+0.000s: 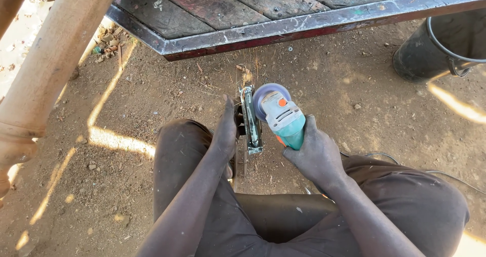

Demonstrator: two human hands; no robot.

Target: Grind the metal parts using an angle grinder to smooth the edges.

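Dark, dust-streaked trousers (283, 216) fill the space nearest the camera, where a person sits low on bare dirt ground (167, 90) with knees spread to either side of the hands. The right hand (315, 153) is wrapped firmly around the teal body of an angle grinder (281, 116), whose grey head and orange button point away from the person; its disc (267, 96) stands just beyond the fingers, against the far end of a narrow metal piece (250, 119). The left hand (226, 130) is closed along the near side of that metal piece, thumb stretched up its edge, holding it upright on the ground between the two hands. A thin cable (445, 175) trails off to the right of the right hand, over the knee. Beyond the disc lies a patch of open soil scattered with pebbles, with room on both sides. Further out from the hands, the rusty steel edge of a plank-decked platform (304, 26) crosses the scene. A black bucket (440, 49) stands far right, and a pale wooden pole (55, 59) leans well left of the left hand.
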